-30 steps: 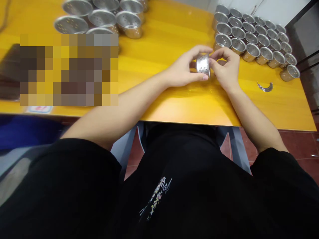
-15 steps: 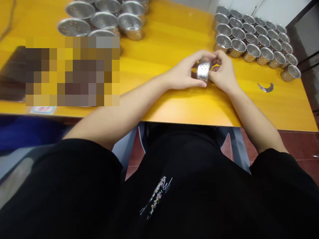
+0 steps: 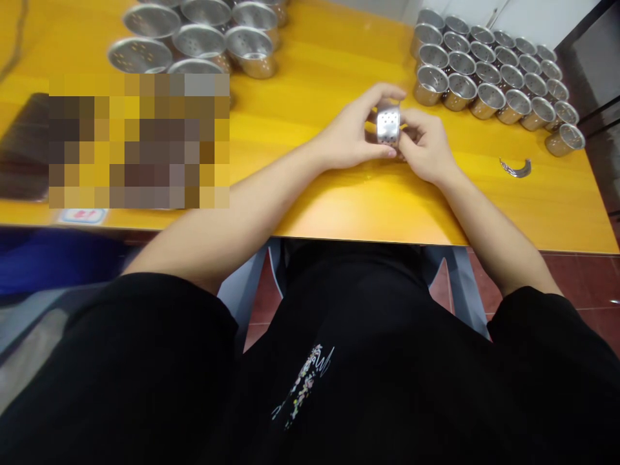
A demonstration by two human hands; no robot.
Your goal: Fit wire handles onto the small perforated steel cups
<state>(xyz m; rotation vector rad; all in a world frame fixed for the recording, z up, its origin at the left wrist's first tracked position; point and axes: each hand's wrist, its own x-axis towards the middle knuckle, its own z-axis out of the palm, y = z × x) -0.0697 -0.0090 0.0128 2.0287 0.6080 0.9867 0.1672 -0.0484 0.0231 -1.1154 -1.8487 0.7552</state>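
A small perforated metal cup (image 3: 388, 126) lies on its side between my hands, just above the table. My left hand (image 3: 351, 134) grips it, the thumb below and the fingers over the top. At the cup's right end, my right hand (image 3: 427, 143) is closed, its thumb and curled fingers against the rim. The inside of the cup is hidden from me. To the right of my hands, a curved bunch of thin shiny metal pieces (image 3: 517, 168) lies on the table.
Rows of similar cups (image 3: 490, 100) stand upright at the back right of the yellow table (image 3: 339, 206). More cups (image 3: 198, 42) stand at the back left. A blurred-out patch covers part of the left side, beside a dark flat object (image 3: 24, 152).
Both hands and the cup have shifted slightly left. My left index finger has lifted and straightened above the cup, and the right fingers have moved lower at the rim.
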